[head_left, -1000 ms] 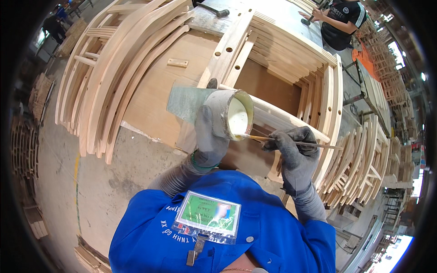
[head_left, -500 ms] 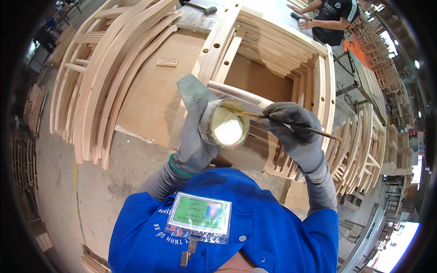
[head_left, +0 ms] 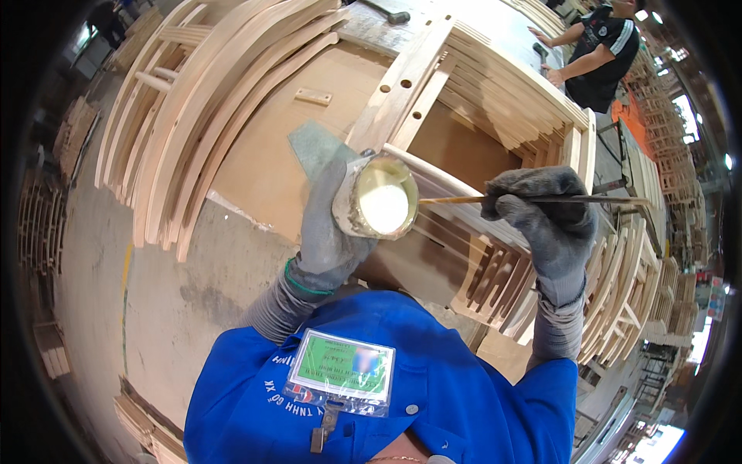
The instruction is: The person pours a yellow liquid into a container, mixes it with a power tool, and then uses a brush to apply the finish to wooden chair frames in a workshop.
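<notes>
Stick [head_left: 452,200] at cup [head_left: 348,210]: dipping stage, seemingly.
Left hand [head_left: 323,224] grips cup of pale liquid [head_left: 385,209]; right hand [head_left: 550,220] pinches Stick, three o'clock (tip unclear). Next move likely needs level cup.

The gloved left hand [head_left: 321,232] holds a cup [head_left: 352,207] of pale liquid [head_left: 384,209]; the gloved right hand [head_left: 549,220] grips a thin stick [head_left: 452,201], one end by the cup, near wooden frames [head_left: 394,100].

L head fisheye cam, downward
</notes>
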{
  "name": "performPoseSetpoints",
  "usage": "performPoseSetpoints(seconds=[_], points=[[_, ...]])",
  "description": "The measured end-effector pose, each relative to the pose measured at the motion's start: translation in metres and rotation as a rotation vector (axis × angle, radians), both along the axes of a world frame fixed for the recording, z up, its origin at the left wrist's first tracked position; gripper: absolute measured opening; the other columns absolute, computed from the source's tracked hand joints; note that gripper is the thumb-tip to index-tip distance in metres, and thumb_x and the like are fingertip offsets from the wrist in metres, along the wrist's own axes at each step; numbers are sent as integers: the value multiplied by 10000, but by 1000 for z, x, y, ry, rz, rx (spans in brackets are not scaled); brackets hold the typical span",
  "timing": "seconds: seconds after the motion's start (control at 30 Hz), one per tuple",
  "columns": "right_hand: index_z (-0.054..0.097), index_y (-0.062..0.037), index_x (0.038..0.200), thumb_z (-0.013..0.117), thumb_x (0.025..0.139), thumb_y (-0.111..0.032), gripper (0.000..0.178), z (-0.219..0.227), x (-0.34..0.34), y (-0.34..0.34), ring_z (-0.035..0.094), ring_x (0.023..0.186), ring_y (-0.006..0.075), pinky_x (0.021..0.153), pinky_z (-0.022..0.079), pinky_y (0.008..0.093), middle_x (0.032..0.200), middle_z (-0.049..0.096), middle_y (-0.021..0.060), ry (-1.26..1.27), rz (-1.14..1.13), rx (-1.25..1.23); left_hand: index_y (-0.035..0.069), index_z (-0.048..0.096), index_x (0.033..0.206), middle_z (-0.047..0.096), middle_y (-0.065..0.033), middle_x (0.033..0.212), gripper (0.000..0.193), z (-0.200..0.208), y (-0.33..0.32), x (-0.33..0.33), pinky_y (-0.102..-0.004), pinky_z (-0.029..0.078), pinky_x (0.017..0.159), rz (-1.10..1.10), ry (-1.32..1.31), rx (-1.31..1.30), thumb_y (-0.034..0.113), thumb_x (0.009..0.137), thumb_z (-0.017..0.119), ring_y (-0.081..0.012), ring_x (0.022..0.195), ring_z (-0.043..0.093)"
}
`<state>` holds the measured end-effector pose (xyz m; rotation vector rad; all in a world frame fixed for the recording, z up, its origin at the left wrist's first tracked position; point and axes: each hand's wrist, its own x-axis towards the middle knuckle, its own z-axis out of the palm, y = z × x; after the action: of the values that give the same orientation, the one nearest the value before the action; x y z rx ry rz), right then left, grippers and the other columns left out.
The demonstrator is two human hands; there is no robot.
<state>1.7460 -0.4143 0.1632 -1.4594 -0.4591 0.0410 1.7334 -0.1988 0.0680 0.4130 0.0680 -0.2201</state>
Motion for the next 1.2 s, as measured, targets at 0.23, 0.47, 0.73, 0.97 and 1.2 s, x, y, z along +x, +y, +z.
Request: performPoseSetpoints(seconds=[0.23,0.47,0.73,0.97,1.2], points=[[590,42,944,641,759,109,203,-9,28,9,624,917,174,808,526,279,965,635,135,-111,170,-184,-14,389,1298,513,-159,1229,575,4,-1,3,-355,452,953,93,-22,131,437,968,256,-244,1112,535],[555,28,949,629,821,-36,161,-28,57,8,648,814,205,702,557,293,908,637,165,412,130,241,10,418,1267,540,-126,1189,504,-2,-6,15,-369,488,904,125,45,-9,402,964,322,-227,1082,553],[530,32,1031,570,876,-118,219,-54,105,13,648,853,262,737,580,341,952,612,176,838,192,367,1,421,1276,528,-151,1209,574,-11,-12,47,-411,468,933,137,114,-33,456,958,278,-275,1099,543],[549,33,949,580,882,-135,184,-54,183,17,633,731,178,673,570,283,881,621,133,457,163,240,30,480,1227,574,-116,1139,480,5,-4,60,-353,501,879,174,108,-89,394,964,309,-217,1033,584],[567,30,886,662,830,-106,175,-50,231,45,618,668,131,621,538,243,757,633,88,29,29,-153,18,440,1256,551,-130,1158,543,-2,14,58,-425,497,884,227,47,-31,443,963,270,-253,1055,567]])
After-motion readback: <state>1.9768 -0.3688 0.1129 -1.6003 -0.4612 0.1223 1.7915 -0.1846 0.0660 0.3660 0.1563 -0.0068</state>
